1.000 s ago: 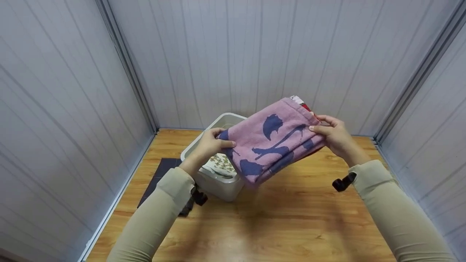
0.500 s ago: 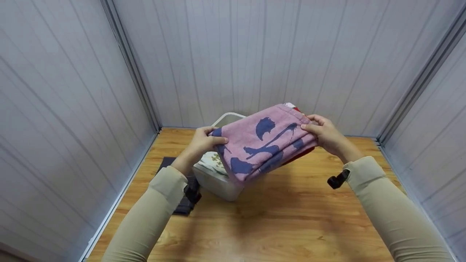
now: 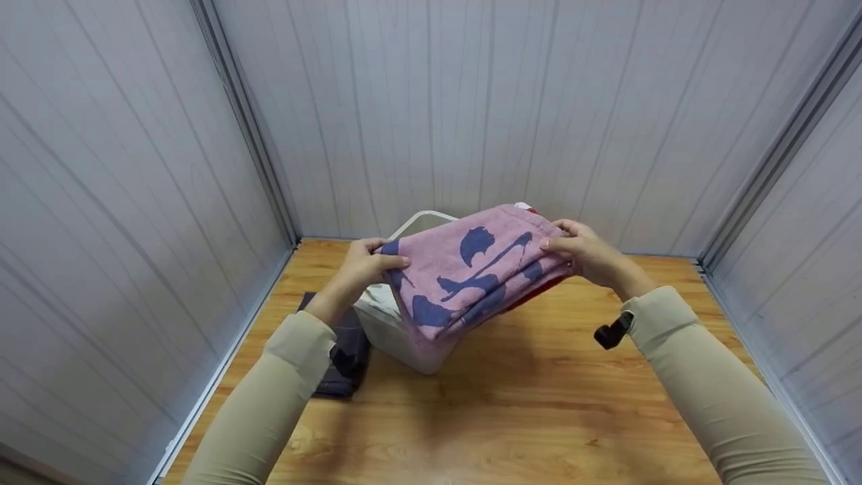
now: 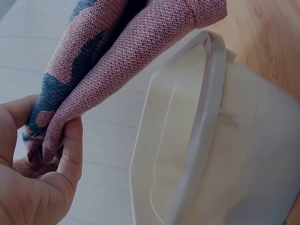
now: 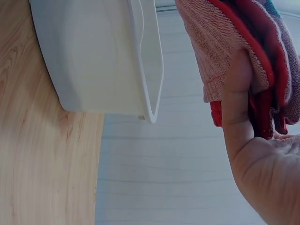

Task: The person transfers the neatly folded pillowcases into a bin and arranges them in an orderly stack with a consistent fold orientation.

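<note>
A folded knit garment (image 3: 465,266), pink with blue shapes, is held in the air between both hands and tilted, its right end higher. At its left end my left hand (image 3: 360,266) pinches it, thumb on top. My right hand (image 3: 586,257) grips the other end. Red layers show inside the folds of the garment (image 5: 220,51) in the right wrist view. Below and behind it stands a white plastic bin (image 3: 394,333), partly hidden by the garment. A bit of white cloth (image 3: 380,300) shows inside the bin.
Dark folded cloth (image 3: 337,387) lies on the wood floor (image 3: 539,424) left of the bin, partly behind my left wrist. Pale panel walls (image 3: 512,101) rise at the back and on both sides.
Both hands have moved left and my right hand slightly down, carrying the garment with them. It covers more of the bin's opening, and less of the white cloth shows.
</note>
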`<action>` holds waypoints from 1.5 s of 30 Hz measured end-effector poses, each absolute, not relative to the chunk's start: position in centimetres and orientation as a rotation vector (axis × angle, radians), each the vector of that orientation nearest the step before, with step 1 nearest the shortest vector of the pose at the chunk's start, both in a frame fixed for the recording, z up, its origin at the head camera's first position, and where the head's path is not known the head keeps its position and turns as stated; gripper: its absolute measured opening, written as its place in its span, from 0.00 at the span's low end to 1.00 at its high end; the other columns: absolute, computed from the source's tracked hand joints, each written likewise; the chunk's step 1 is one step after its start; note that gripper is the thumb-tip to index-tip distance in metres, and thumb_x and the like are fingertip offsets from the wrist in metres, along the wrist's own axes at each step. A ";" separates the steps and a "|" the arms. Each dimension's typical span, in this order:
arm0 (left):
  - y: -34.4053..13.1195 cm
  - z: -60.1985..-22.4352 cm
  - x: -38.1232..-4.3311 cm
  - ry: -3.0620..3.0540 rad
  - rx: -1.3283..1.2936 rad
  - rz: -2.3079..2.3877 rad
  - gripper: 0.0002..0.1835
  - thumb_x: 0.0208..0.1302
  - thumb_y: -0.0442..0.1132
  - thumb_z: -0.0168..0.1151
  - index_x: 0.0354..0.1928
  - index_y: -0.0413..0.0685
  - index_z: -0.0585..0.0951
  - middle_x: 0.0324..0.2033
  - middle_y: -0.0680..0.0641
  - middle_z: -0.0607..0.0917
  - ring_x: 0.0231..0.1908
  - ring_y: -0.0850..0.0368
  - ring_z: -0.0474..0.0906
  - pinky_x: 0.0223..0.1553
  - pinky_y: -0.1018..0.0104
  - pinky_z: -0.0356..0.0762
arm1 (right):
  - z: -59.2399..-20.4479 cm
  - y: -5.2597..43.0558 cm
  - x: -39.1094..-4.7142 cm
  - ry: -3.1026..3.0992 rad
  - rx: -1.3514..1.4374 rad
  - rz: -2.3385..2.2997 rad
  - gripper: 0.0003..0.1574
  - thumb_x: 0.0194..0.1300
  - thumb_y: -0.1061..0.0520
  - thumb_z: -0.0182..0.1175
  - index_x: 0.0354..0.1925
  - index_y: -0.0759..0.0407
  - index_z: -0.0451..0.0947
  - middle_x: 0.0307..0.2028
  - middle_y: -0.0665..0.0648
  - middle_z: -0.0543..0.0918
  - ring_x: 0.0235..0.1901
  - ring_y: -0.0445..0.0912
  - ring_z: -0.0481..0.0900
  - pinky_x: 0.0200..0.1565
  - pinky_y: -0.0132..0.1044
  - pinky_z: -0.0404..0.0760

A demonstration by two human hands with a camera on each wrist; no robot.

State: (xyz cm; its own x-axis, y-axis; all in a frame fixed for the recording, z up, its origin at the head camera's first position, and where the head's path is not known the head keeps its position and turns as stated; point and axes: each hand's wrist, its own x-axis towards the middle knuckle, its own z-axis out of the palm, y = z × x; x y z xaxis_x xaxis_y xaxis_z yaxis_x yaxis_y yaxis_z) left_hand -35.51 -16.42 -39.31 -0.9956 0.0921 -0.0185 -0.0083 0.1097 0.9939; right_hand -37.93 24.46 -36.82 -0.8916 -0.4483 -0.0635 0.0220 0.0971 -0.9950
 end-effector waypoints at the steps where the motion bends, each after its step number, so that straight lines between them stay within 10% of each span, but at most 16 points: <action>1: -16.5 -39.3 -35.6 2.287 0.083 2.043 0.20 0.63 0.33 0.76 0.55 0.33 0.85 0.37 0.49 0.86 0.35 0.59 0.85 0.37 0.68 0.88 | -36.8 24.3 -38.0 2.024 -0.421 -1.853 0.18 0.78 0.61 0.56 0.61 0.57 0.66 0.45 0.52 0.84 0.36 0.43 0.87 0.40 0.37 0.90; 45: -19.0 -38.4 -36.0 2.295 -0.062 2.058 0.17 0.68 0.34 0.67 0.55 0.32 0.83 0.34 0.49 0.82 0.31 0.60 0.80 0.36 0.69 0.88 | -36.0 17.4 -43.3 2.342 -0.073 -2.150 0.29 0.71 0.61 0.66 0.64 0.65 0.67 0.50 0.58 0.73 0.37 0.43 0.81 0.38 0.31 0.86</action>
